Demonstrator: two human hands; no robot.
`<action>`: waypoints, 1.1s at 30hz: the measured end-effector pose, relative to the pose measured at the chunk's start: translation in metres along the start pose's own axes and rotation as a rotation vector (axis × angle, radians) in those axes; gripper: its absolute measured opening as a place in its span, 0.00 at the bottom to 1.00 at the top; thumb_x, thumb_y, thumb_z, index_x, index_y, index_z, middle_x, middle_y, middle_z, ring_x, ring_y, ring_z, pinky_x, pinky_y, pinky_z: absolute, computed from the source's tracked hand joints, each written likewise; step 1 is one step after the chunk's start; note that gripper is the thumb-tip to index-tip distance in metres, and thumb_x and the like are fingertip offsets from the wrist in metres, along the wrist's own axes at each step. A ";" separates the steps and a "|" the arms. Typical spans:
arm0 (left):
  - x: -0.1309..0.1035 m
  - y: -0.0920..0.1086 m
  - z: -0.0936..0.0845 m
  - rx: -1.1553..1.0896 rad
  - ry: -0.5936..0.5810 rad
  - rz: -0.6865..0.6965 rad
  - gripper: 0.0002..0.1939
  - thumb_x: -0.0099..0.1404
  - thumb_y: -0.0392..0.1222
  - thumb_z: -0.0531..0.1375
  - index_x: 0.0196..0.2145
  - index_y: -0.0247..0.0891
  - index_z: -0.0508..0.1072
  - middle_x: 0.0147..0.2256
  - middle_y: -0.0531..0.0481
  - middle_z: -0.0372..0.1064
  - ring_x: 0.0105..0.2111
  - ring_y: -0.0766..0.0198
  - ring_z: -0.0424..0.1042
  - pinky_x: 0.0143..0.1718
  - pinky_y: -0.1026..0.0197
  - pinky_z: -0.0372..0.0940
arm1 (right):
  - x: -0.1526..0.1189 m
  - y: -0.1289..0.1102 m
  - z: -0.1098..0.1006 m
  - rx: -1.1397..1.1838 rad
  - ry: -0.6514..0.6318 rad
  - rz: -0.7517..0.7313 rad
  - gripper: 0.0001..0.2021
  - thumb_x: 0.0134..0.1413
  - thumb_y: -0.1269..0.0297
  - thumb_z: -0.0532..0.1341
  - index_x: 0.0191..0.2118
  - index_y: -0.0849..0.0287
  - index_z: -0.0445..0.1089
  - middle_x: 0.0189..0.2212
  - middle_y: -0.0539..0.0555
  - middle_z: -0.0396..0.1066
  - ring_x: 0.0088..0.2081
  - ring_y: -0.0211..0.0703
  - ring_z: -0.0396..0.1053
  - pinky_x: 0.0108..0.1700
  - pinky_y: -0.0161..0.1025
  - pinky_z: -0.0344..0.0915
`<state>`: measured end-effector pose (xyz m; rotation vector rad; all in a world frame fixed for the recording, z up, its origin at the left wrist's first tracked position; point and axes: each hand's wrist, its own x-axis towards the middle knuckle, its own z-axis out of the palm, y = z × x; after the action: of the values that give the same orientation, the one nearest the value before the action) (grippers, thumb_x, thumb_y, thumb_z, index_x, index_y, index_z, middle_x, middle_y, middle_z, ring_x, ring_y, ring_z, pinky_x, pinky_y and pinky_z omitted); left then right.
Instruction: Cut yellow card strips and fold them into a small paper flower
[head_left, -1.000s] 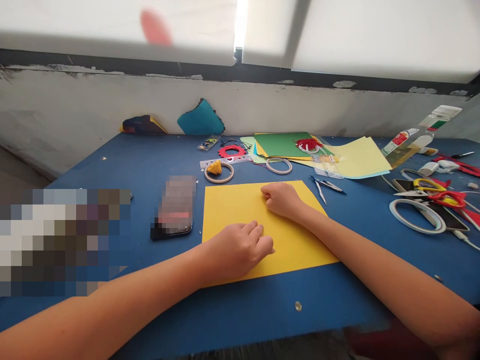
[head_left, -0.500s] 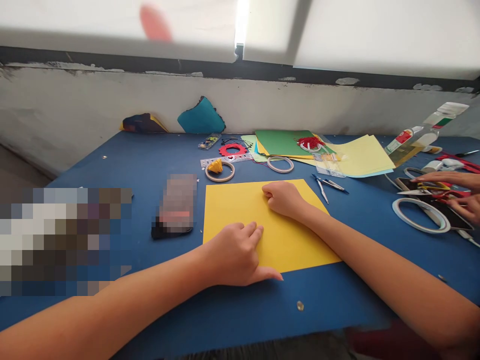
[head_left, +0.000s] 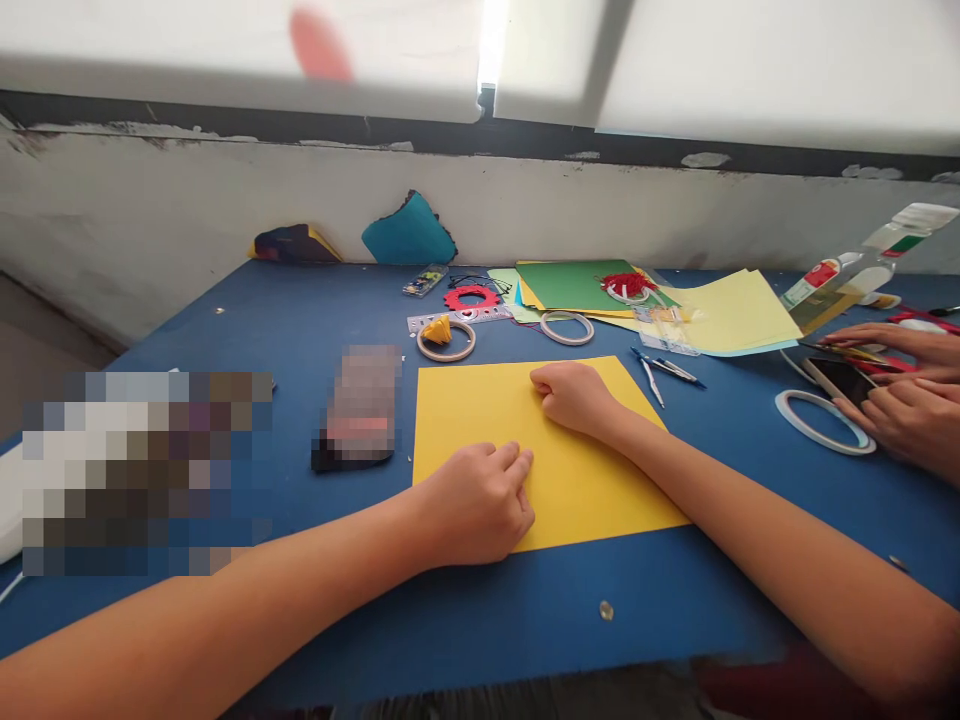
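Note:
A sheet of yellow paper (head_left: 600, 480) lies flat on the blue table in front of me. My left hand (head_left: 480, 505) rests palm down on its near left part, fingers lying on the sheet and the thumb tucked in by the near edge. Farther up, my right hand (head_left: 574, 395) is curled into a fist and presses on the paper near its far edge; nothing shows in it. Just right of the sheet lie a compass (head_left: 649, 378) and a blue-and-white pen (head_left: 679, 373).
Rolls of tape (head_left: 568, 328), a clear ruler (head_left: 495, 316), a red cut-out ring (head_left: 471, 298) and green card (head_left: 577, 285) lie behind. At right, a co-worker's hands (head_left: 911, 400) hold a phone (head_left: 836, 383) beside a tape roll (head_left: 825, 422) and a bottle (head_left: 862, 265). Blurred items sit left.
My left thumb has drawn in from beyond the paper's near edge toward the fingers. My right fist has stayed put. The co-worker's hands have moved left over the phone.

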<state>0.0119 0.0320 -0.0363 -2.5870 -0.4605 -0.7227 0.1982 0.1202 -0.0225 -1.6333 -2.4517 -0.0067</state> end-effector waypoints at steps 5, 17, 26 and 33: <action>-0.001 0.002 0.000 -0.012 -0.010 -0.002 0.11 0.54 0.30 0.54 0.19 0.31 0.74 0.38 0.34 0.76 0.34 0.51 0.75 0.23 0.56 0.67 | -0.001 0.000 0.003 0.025 0.023 -0.003 0.09 0.34 0.77 0.52 0.18 0.59 0.49 0.17 0.47 0.52 0.21 0.36 0.44 0.26 0.37 0.37; -0.003 0.005 -0.003 -0.108 0.010 -0.058 0.09 0.52 0.31 0.56 0.19 0.31 0.74 0.39 0.34 0.75 0.38 0.46 0.74 0.23 0.58 0.64 | -0.008 0.001 0.011 0.094 0.109 -0.012 0.09 0.33 0.76 0.50 0.19 0.58 0.46 0.16 0.47 0.52 0.22 0.36 0.46 0.26 0.36 0.39; 0.002 0.000 -0.015 -0.241 0.133 -0.204 0.18 0.58 0.41 0.59 0.13 0.34 0.66 0.24 0.42 0.72 0.27 0.58 0.71 0.19 0.60 0.52 | -0.016 0.003 0.014 0.167 0.188 -0.126 0.10 0.30 0.75 0.49 0.19 0.58 0.43 0.14 0.46 0.46 0.20 0.35 0.42 0.24 0.35 0.39; 0.007 -0.008 -0.016 -0.238 0.164 -0.270 0.23 0.60 0.36 0.60 0.11 0.36 0.57 0.15 0.54 0.52 0.18 0.68 0.51 0.19 0.60 0.41 | -0.016 0.001 0.009 0.258 0.236 -0.220 0.12 0.26 0.74 0.48 0.20 0.58 0.39 0.15 0.46 0.39 0.20 0.35 0.38 0.23 0.36 0.39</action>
<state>0.0079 0.0327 -0.0172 -2.6807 -0.7197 -1.1341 0.2031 0.1071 -0.0340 -1.1810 -2.3252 0.0770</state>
